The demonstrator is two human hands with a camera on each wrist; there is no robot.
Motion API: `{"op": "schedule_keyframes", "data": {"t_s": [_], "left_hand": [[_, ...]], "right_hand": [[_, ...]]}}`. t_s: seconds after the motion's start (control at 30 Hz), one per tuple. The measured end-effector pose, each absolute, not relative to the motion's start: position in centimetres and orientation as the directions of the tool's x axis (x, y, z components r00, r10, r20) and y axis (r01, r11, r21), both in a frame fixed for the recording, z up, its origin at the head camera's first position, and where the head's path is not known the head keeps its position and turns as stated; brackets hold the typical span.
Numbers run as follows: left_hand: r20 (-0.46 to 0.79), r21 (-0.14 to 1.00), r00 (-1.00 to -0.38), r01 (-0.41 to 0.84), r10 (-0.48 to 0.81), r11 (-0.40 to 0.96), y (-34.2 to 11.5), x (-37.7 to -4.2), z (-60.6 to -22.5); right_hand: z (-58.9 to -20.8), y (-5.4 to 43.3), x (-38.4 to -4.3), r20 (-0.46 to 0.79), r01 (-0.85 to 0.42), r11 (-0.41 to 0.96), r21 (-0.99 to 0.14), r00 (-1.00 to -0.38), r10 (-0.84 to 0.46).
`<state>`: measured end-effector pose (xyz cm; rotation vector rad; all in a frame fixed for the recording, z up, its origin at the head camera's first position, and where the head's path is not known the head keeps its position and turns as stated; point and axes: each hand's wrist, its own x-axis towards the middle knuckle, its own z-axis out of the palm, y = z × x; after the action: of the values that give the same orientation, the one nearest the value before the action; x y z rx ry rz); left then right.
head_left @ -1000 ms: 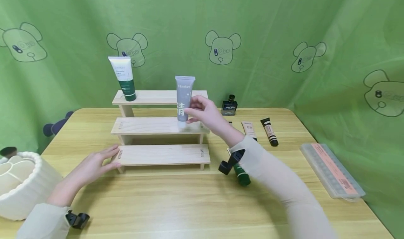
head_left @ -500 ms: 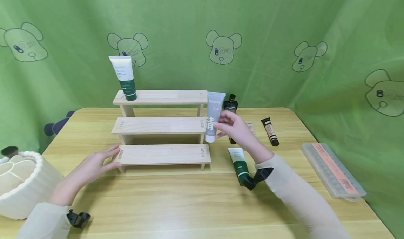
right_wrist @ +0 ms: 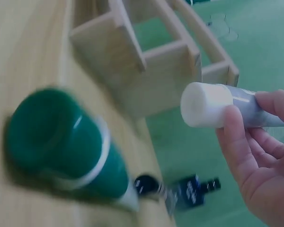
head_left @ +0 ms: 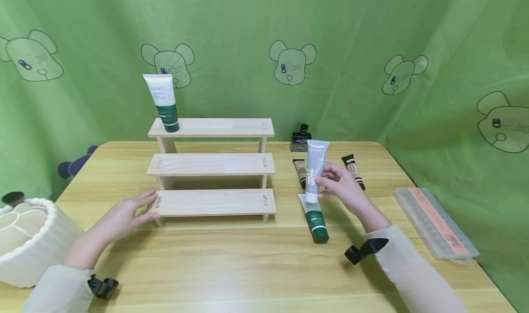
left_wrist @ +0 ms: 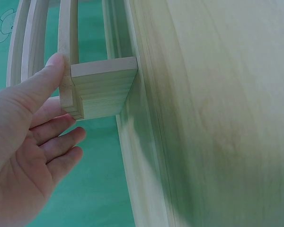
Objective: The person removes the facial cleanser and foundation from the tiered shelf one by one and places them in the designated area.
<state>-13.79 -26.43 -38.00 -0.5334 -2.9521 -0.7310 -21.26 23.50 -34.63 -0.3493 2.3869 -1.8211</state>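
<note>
My right hand (head_left: 340, 184) pinches a lilac-grey squeeze tube (head_left: 316, 166) with a white cap (right_wrist: 206, 105). The tube is upright, cap down, in front of the right-hand items in the head view. Just below it, a green-and-white tube (head_left: 316, 223) lies on the table, its upper end partly covered from sight. My left hand (head_left: 121, 214) holds the left end of the lowest board of a three-tier wooden rack (head_left: 215, 202); its thumb is on the board's edge in the left wrist view. Another white-and-green tube (head_left: 163, 103) stands at the top tier's left end.
Behind the held tube are a dark bottle (head_left: 300, 139), a small tube (head_left: 301, 171) and a black-ended tube (head_left: 352, 168). A flat plastic case (head_left: 436, 223) lies at the right. A white ribbed container (head_left: 49, 244) stands at the left. Green curtain backs the table.
My right hand has carried the lilac-grey tube from in front of the rack's middle tier, right and downward, to over the lying tubes. My left hand stays on the rack.
</note>
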Motion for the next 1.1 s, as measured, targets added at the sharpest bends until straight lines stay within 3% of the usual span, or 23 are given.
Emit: {"op": "schedule_keyframes", "data": {"t_s": [0.5, 0.83, 1.1], "left_hand": [[0.115, 0.448, -0.944, 0.328, 0.310, 0.832, -26.4, -13.7, -38.0], [0.116, 0.444, -0.944, 0.329, 0.310, 0.834, -26.4, -13.7, -37.9], [0.129, 0.435, -0.939, 0.343, 0.319, 0.832, -26.4, -13.8, -38.0]], "right_hand": [[-37.9, 29.2, -19.8, -0.125, -0.014, 0.436, -0.900, -0.949, -0.288], [-39.2, 31.5, -19.2, -0.284, 0.070, 0.479, -0.875, -0.876, -0.391], [-39.4, 32.2, -18.9, -0.355, 0.115, 0.547, -0.829, -0.864, -0.358]]}}
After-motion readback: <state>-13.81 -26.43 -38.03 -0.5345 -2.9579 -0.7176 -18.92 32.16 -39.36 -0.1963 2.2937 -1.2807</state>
